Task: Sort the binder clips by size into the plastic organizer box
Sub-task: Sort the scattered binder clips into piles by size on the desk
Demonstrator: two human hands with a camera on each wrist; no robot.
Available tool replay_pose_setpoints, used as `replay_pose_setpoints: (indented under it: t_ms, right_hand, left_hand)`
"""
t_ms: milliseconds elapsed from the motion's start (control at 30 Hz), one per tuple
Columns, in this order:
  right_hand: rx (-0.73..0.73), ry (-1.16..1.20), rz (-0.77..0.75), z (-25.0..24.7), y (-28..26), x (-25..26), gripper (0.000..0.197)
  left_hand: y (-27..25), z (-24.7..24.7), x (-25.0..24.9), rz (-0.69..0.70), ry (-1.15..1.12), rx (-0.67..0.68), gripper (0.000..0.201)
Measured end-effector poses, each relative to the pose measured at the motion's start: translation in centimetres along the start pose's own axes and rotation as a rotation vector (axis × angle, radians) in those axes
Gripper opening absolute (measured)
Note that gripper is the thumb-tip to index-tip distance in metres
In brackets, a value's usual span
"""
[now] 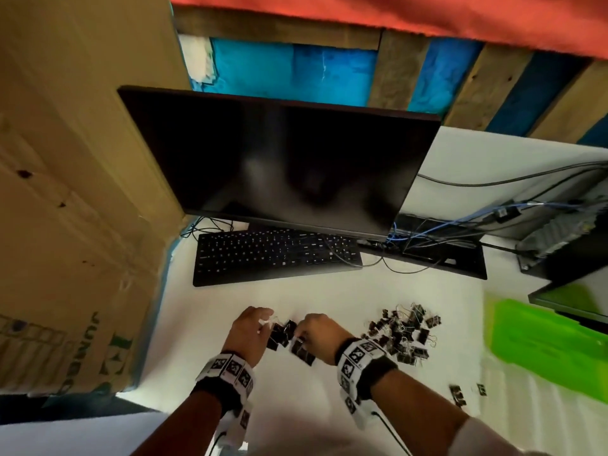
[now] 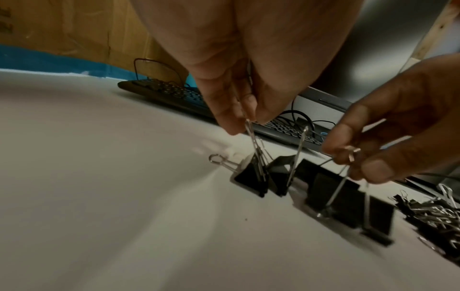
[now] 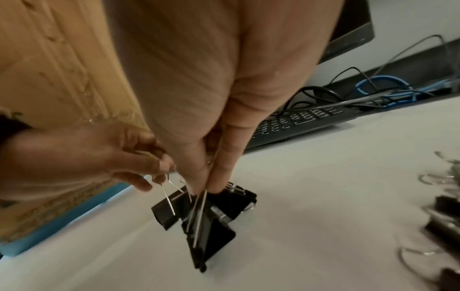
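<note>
A tan cardboard box stands at the left edge of the smooth white worktop, beside a matte black keyboard and a glossy dark monitor. At mid-worktop the left hand pinches the thin wire handles of large black binder clips; the right hand pinches another clip's wire handles. Further right lies a heap of clips, then the translucent green organizer box.
</note>
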State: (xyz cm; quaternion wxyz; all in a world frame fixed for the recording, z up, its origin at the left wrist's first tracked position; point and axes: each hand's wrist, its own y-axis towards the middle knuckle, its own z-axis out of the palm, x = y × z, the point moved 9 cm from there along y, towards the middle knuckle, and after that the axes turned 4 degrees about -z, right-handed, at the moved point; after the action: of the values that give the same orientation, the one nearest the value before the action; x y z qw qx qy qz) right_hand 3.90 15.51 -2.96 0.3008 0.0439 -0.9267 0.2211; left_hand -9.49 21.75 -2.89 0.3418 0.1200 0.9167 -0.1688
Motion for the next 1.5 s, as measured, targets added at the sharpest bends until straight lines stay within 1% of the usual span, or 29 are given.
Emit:
replay_pose_setpoints:
  t_ms: [67, 133, 200, 267, 333, 400, 467, 533, 567, 600, 633, 667, 767, 833, 900, 933, 1000, 1067, 1100, 1133, 1200, 1233, 1267, 1300, 1367, 1433, 1500]
  right_hand:
    - [0.022, -0.004, -0.039, 0.3, -0.5, -0.2, 0.037]
    - [-0.024, 0.029, -0.038, -1.1, -1.8, -1.9, 0.038]
    - [-0.140, 0.010, 0.044, -3.9, -3.6, -5.7, 0.035]
    - [-0.224, -0.066, 0.183, -6.7, -6.1, -10.7, 0.041]
    - [-0.213, -0.146, 0.343, -8.4, -9.1, -15.7, 0.056]
    - [-0.156, -0.179, 0.414, -8.7, -11.4, -18.7, 0.063]
    - [-0.142, -0.099, 0.430, -8.2, -12.6, -19.9, 0.054]
    - [-0.197, -0.051, 0.424, -7.9, -13.2, -20.0, 0.039]
    - [-0.237, -0.048, 0.421, -7.8, -13.3, -20.0, 0.031]
    - [-0.276, -0.047, 0.423, -7.7, -13.5, -19.9, 0.025]
    - [-0.308, -0.041, 0.427, -7.8, -13.8, -19.8, 0.019]
    - [-0.331, -0.030, 0.431, -7.9, -14.1, -19.6, 0.015]
    - [-0.392, -0.020, 0.415, -9.1, -15.0, -19.0, 0.013]
    - [-0.470, -0.011, 0.368, -10.4, -15.6, -18.4, 0.013]
    - [-0.516, -0.006, 0.280, -11.1, -15.7, -17.1, 0.011]
    - [-0.497, -0.004, 0.213, -10.9, -15.5, -16.0, 0.011]
    - [-0.396, -0.013, 0.088, -9.3, -14.5, -13.7, 0.016]
    - [-0.317, 0.003, 0.019, -7.8, -13.5, -11.7, 0.030]
    - [-0.299, 0.033, 0.000, -7.3, -13.1, -11.0, 0.036]
    - [-0.285, 0.071, -0.019, -6.9, -12.7, -10.2, 0.038]
    - [-0.272, 0.126, -0.056, -6.2, -12.0, -8.8, 0.037]
    - [-0.270, 0.147, -0.063, -5.8, -11.7, -8.4, 0.037]
    - [-0.265, 0.168, -0.059, -5.4, -11.4, -8.2, 0.038]
    - [-0.257, 0.189, -0.052, -5.0, -11.2, -8.2, 0.036]
    - [-0.249, 0.214, -0.043, -4.6, -11.2, -8.5, 0.026]
    - [-0.280, 0.130, -0.026, -5.0, -11.7, -9.6, 0.026]
    - [-0.314, 0.005, 0.039, -5.5, -12.9, -11.5, 0.035]
  left_hand:
    - [-0.3, 0.0, -0.4, 0.053, 0.044, 0.001, 0.028]
    - [-0.5, 0.0, -1.2, 0.105, 0.068, -0.007, 0.033]
    - [-0.6, 0.3, -2.6, 0.160, 0.058, -0.012, 0.036]
    - [-0.7, 1.7, -4.5, 0.204, 0.039, 0.017, 0.036]
    - [-1.1, 4.2, -6.6, 0.229, 0.012, 0.111, 0.033]
    - [-2.2, 7.5, -9.0, 0.279, 0.026, 0.253, 0.031]
    - [-4.1, 11.5, -10.6, 0.297, 0.094, 0.451, 0.036]
    - [-5.9, 15.2, -10.6, 0.239, 0.191, 0.633, 0.055]
    - [-6.4, 16.7, -10.2, 0.196, 0.220, 0.686, 0.065]
    - [-6.7, 17.8, -9.9, 0.156, 0.232, 0.709, 0.073]
    - [-6.7, 18.5, -9.7, 0.128, 0.234, 0.707, 0.075]
    - [-6.6, 18.9, -9.6, 0.116, 0.240, 0.685, 0.074]
    - [-6.4, 19.2, -10.0, 0.142, 0.251, 0.600, 0.057]
    - [-6.4, 19.0, -10.8, 0.164, 0.207, 0.566, 0.052]
    - [-6.1, 18.4, -12.0, 0.175, 0.159, 0.507, 0.049]
    - [-5.8, 17.9, -12.6, 0.177, 0.120, 0.470, 0.048]
    - [-5.4, 16.8, -13.8, 0.185, 0.033, 0.415, 0.049]
    - [-4.9, 15.9, -14.6, 0.213, -0.026, 0.376, 0.050]
    - [-4.7, 15.5, -14.7, 0.220, -0.048, 0.364, 0.046]
    - [-4.5, 15.1, -14.6, 0.222, -0.055, 0.358, 0.040]
    - [-4.5, 14.3, -14.2, 0.244, 0.001, 0.321, 0.024]
    - [-4.5, 13.9, -14.0, 0.258, 0.036, 0.301, 0.017]
    - [-4.6, 13.6, -13.6, 0.265, 0.058, 0.287, 0.015]
    - [-4.6, 13.3, -13.0, 0.269, 0.071, 0.271, 0.017]
    - [-4.4, 12.6, -11.2, 0.226, 0.088, 0.242, 0.020]
    - [-3.9, 11.5, -9.1, 0.168, 0.089, 0.191, 0.018]
    - [-3.6, 10.4, -7.4, 0.121, 0.128, 0.150, 0.019]
